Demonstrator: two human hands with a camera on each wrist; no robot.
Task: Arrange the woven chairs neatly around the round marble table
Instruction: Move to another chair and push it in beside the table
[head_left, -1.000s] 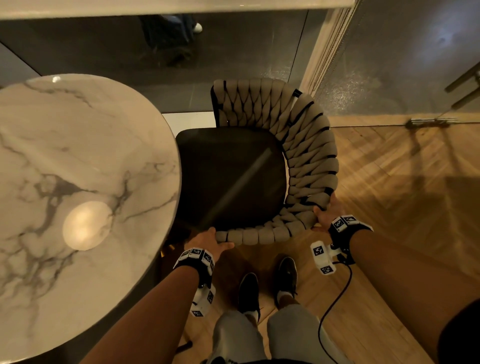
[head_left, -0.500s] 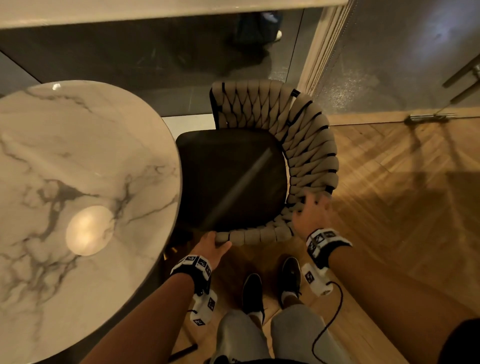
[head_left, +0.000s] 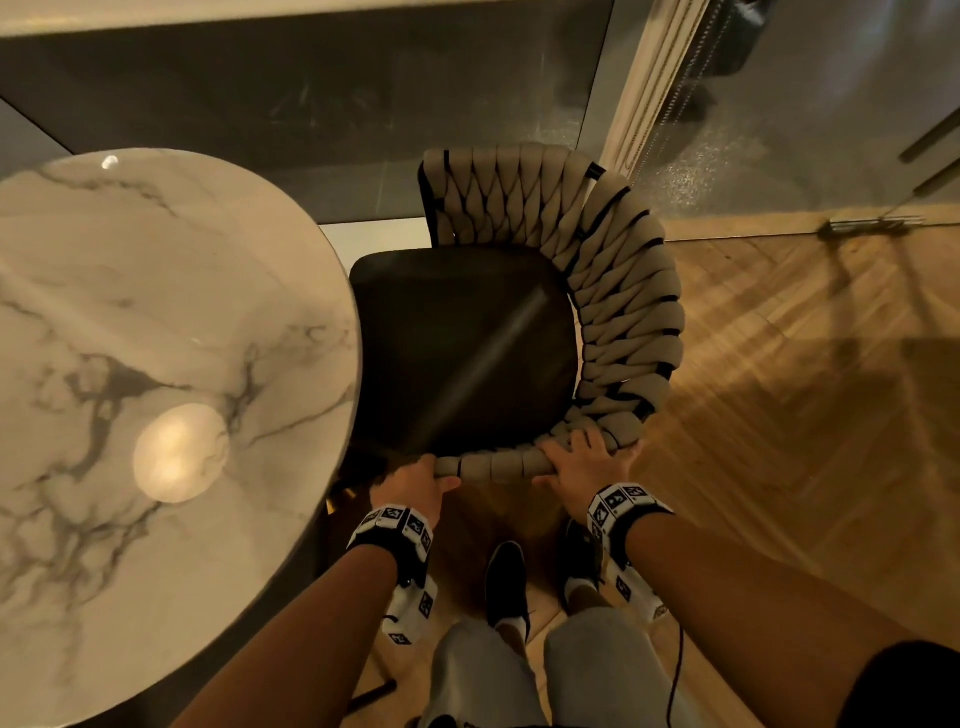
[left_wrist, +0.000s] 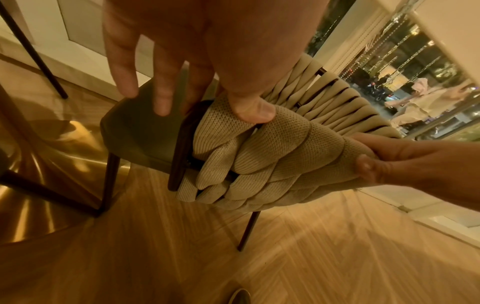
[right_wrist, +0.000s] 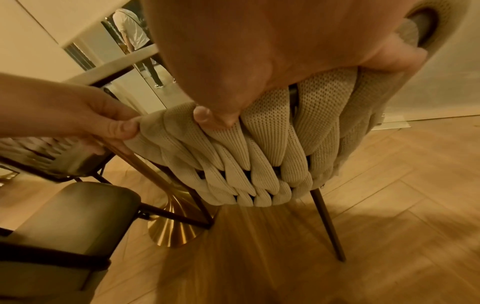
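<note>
A woven chair (head_left: 628, 322) with beige braided bands and a dark seat (head_left: 467, 353) stands against the right edge of the round marble table (head_left: 156, 338), its seat front touching or just under the tabletop. My left hand (head_left: 415, 480) grips the near end of the woven rim, the thumb pressing the weave (left_wrist: 249, 109) and the fingers (left_wrist: 161, 86) reaching over the seat side. My right hand (head_left: 584, 462) grips the same rim a little to the right, its thumb (right_wrist: 210, 117) pressed into the bands. Both hands also show in the wrist views.
A glass wall and a pale door frame (head_left: 649, 104) stand just behind the chair. Herringbone wood floor (head_left: 805, 389) spreads to the right. My feet (head_left: 506, 582) stand close behind the chair. A second chair (right_wrist: 70, 216) and the table's gold pedestal base (right_wrist: 176, 228) sit low on the left.
My right hand has slid left along the woven rim, from the chair's right corner to the near side close to my left hand. The left hand kept its grip.
</note>
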